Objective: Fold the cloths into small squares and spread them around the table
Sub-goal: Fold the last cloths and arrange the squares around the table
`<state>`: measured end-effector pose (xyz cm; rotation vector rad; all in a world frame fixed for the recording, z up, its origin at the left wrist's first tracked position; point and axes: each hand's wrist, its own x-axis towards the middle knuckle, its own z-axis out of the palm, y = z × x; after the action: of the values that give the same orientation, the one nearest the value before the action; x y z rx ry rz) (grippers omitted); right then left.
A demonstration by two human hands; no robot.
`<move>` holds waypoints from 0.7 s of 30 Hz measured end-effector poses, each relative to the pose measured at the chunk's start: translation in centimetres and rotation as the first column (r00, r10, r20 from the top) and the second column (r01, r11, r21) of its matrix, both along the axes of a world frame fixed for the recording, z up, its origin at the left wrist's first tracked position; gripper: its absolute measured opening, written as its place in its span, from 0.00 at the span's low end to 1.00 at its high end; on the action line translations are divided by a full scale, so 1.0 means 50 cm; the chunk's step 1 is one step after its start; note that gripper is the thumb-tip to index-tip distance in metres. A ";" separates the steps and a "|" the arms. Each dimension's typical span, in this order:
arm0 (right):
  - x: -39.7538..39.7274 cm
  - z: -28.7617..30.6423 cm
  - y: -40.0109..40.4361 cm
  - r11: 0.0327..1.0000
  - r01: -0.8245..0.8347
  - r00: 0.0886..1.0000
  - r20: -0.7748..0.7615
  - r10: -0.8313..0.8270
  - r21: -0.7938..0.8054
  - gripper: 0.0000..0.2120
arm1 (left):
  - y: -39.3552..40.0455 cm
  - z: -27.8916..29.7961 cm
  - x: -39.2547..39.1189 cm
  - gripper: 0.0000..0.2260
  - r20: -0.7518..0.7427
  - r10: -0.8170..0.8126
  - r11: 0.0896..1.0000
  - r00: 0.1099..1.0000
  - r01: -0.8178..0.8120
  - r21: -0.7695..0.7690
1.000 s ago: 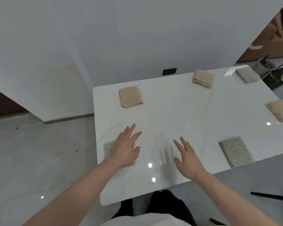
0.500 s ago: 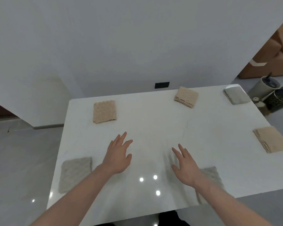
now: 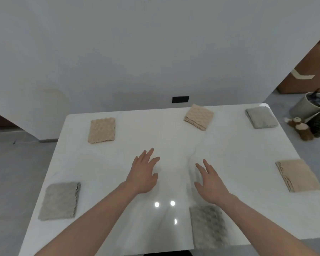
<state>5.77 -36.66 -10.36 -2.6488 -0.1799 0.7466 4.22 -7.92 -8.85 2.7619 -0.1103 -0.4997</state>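
Seemingly near its end, the task shows in the single head view: a white table (image 3: 174, 137) seen from above, with six cloths already folded into small squares and set well apart around its edge.

A beige cloth (image 3: 102, 130) lies at the far left, a second beige cloth (image 3: 199, 116) at the far middle, and a grey cloth (image 3: 261, 117) in the far right corner. A third beige cloth (image 3: 297, 175) sits at the right edge. A second grey cloth (image 3: 60, 200) rests at the near left, and a third grey cloth (image 3: 207, 225) at the near edge, partly under the person's right forearm.

No unfolded cloth is in sight, so little or nothing seems left to do.

Both arms reach forward over the bare middle of the table. The left hand (image 3: 143, 174) and the right hand (image 3: 211, 183) are palm down, fingers straight and slightly spread, holding nothing. Whether the palms touch the tabletop or hover just above it cannot be told.
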 end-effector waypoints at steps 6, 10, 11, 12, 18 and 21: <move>0.006 0.015 -0.064 1.000 0.011 0.999 0.036 -0.011 -0.013 0.35 | -0.040 -0.033 0.039 0.29 -0.053 -0.044 0.998 0.998 0.046 0.045; 0.032 0.006 -0.120 1.000 0.009 0.999 0.037 -0.009 -0.001 0.35 | -0.101 -0.041 0.066 0.29 -0.074 -0.054 0.997 0.996 0.057 0.049; 0.044 0.003 -0.133 1.000 0.005 0.999 0.033 -0.005 -0.001 0.35 | -0.118 -0.041 0.076 0.29 -0.070 -0.054 0.997 0.996 0.057 0.047; 0.058 -0.001 -0.145 1.000 0.001 1.000 0.026 -0.001 -0.001 0.35 | -0.134 -0.041 0.088 0.29 -0.067 -0.052 0.997 0.996 0.055 0.044; 0.167 -0.041 -0.219 0.995 -0.100 0.995 -0.009 0.100 0.019 0.35 | -0.231 -0.043 0.177 0.30 -0.074 0.011 0.996 0.997 -0.004 0.086; 0.237 -0.074 -0.253 0.987 -0.157 0.987 -0.012 0.158 0.030 0.35 | -0.275 -0.055 0.225 0.30 -0.093 0.034 0.990 0.995 -0.021 0.137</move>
<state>17.61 -49.29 -14.04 -2.6235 -0.3969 0.8063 15.47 -21.69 -11.62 2.8614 -0.0158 -0.6530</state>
